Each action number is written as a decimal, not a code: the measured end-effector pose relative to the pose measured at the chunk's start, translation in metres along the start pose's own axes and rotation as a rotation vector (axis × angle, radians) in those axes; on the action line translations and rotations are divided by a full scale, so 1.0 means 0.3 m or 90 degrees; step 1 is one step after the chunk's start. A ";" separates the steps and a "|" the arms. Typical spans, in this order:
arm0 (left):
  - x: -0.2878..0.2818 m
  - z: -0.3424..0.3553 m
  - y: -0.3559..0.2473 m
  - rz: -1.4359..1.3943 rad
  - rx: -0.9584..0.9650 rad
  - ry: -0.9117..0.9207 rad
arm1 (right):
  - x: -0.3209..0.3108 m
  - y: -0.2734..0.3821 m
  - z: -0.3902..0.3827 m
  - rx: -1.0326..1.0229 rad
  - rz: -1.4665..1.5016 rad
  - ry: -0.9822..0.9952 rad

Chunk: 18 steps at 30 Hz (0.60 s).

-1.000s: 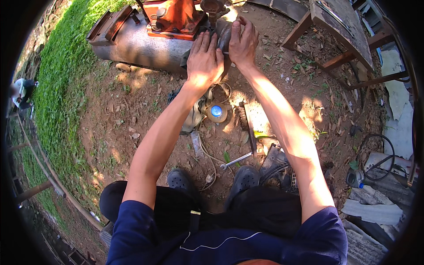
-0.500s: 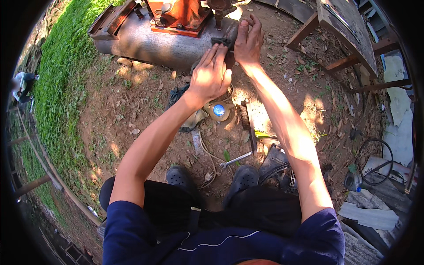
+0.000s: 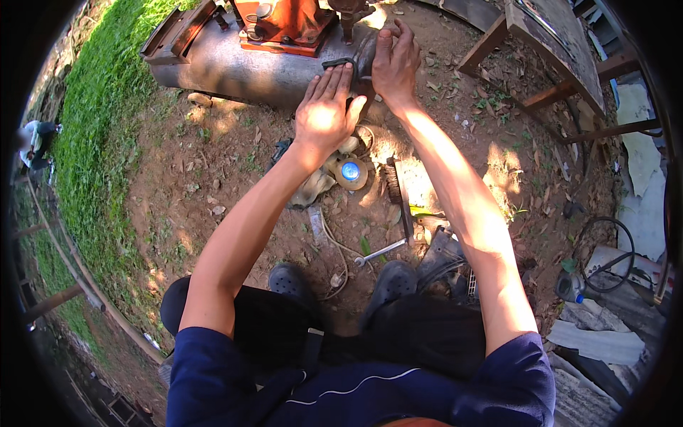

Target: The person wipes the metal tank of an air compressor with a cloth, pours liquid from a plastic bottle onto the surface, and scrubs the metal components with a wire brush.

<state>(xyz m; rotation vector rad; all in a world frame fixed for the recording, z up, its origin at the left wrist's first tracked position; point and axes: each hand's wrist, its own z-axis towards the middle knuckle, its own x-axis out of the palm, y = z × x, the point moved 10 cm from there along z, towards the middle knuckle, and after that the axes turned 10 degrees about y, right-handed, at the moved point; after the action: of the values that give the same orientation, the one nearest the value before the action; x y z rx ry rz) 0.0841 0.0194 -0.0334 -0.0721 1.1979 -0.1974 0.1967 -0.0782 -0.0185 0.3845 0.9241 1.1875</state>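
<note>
shifted leftward since the earlier frame: left hand (image 3: 324, 117) and dark, thin, flexible pad (image 3: 334, 62), the pad now lying flatter.

item: long, grey, cylindrical metal tank (image 3: 235, 78), on its side over bare earth, ahead of the person. pad on its upper surface, near the right end.

left hand: fingers extended, unclenched, pressing on the pad. right hand (image 3: 396, 67): at the tank's rounded right end, fingers loosely bent, gripping nothing visible.

mounted on tank: orange-red painted metal housing (image 3: 284, 25).

on the earth, nearer the feet: round amber bottle with blue cap (image 3: 351, 172); crumpled grey-beige cloth (image 3: 311, 188) beside it; wire brush with long wooden handle (image 3: 405, 210); silver metal spanner (image 3: 384, 251), just beside the handle's near end.

right: brown wooden counter (image 3: 558, 53); looped black hose (image 3: 608, 256). left: bright green grass (image 3: 92, 142).
</note>
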 end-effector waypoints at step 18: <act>0.003 0.174 0.022 0.220 -0.054 0.296 | 0.033 -0.063 0.015 0.088 0.053 0.106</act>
<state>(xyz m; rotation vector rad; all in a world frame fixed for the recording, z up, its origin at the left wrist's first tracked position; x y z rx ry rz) 0.1338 0.0231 -0.0162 0.1131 1.6593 0.1513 0.2127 -0.0754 -0.0330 0.4429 1.1483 1.2492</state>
